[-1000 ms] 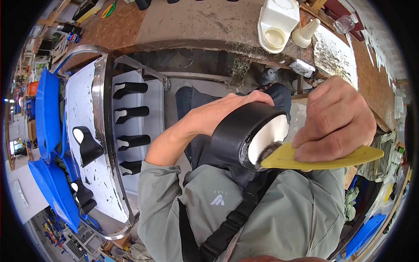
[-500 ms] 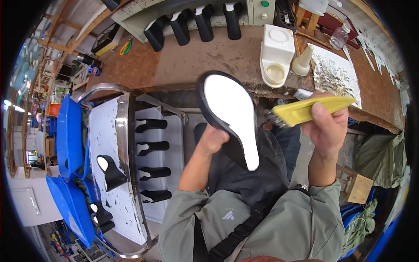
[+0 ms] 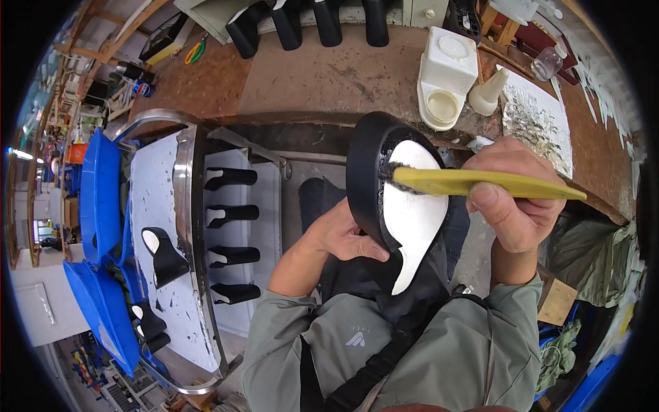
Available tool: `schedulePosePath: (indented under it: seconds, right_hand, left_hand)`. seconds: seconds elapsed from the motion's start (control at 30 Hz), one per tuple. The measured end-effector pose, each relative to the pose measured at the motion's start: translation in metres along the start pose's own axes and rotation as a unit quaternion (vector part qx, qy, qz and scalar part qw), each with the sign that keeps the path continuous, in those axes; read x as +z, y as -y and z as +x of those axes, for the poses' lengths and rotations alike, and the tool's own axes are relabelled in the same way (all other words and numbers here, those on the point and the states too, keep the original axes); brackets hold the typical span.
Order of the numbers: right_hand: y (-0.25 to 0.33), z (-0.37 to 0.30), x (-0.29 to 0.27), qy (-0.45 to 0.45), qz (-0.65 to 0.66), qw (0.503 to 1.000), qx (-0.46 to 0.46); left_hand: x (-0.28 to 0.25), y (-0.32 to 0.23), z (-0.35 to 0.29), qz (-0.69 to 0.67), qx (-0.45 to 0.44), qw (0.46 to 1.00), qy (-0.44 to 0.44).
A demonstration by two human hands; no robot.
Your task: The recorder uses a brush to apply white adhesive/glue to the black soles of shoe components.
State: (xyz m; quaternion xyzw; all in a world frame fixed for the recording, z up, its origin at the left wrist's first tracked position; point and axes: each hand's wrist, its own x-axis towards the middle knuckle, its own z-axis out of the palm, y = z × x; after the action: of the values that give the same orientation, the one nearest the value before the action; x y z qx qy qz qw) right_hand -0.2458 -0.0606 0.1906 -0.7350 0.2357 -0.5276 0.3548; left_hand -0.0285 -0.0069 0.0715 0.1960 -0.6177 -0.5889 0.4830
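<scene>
A black sole-shaped piece (image 3: 371,172) is being held up over the person's lap, short of the workbench. Its long axis is running far to near: the broad rounded end is pointing far, the narrow tail is pointing near, and the white face (image 3: 415,226) is turning up and a little right. The left hand (image 3: 347,230) is clamping it from the left, thumb lying along the dark wall. The right hand (image 3: 522,213) is gripping a yellow-handled brush (image 3: 446,182), which is lying crosswise, its bristles (image 3: 395,170) touching the far left part of the face.

Beyond, the brown, stained workbench (image 3: 322,82) is carrying a row of four similar black pieces (image 3: 329,24); farther right, a white dispenser (image 3: 449,65), a cream cone (image 3: 489,95) and a smeared sheet (image 3: 542,120) are standing or lying close together. To the left, a chipped white tabletop (image 3: 185,323) is supporting another black piece (image 3: 170,264); beside it, four more (image 3: 240,176) are lying left to right on a pale shelf (image 3: 264,206). Farther left, blue bins (image 3: 99,199) are hanging.
</scene>
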Motion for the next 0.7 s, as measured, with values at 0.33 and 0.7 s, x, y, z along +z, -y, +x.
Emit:
schedulePosePath:
  seconds: [0.33, 0.7]
  right_hand:
    - [-0.003, -0.003, 0.000, 0.042, 0.004, 0.997, -0.064]
    - [-0.021, -0.025, -0.021, 0.168, 0.053, 0.967, -0.185]
  left_hand:
    - [0.010, -0.015, 0.002, 0.016, -0.029, 0.999, -0.034]
    - [0.011, -0.014, 0.007, 0.021, -0.004, 0.998, -0.056]
